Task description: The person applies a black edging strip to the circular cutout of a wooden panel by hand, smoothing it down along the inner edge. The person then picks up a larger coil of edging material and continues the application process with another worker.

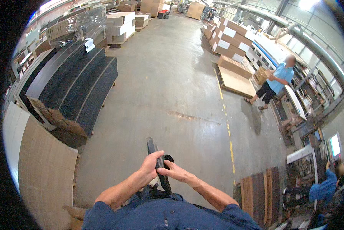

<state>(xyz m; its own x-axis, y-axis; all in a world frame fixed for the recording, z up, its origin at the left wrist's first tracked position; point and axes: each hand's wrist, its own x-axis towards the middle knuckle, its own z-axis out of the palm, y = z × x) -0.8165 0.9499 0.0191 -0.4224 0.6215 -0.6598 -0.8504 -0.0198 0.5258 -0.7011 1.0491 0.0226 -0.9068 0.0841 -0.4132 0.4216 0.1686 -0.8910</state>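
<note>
In front of my waist I hold a long, dark, bar-like thing (152,145) whose exact kind I cannot make out. Its flat end points away from me, and a rounded black part shows beside my fingers. My left hand (150,164) is closed around its middle, thumb along the top. From the other side my right hand (175,171) presses against it, fingers bent and thumb laid across. Both palms are hidden, and the near end runs down toward my dark blue shirt.
Stacks of dark boards (83,86) and brown panels (47,165) line the left. On the right are a yellow floor line (230,147), brown boards (258,191), cartons (231,36), a standing person in light blue (282,73) and another person in blue (323,188) beside machinery.
</note>
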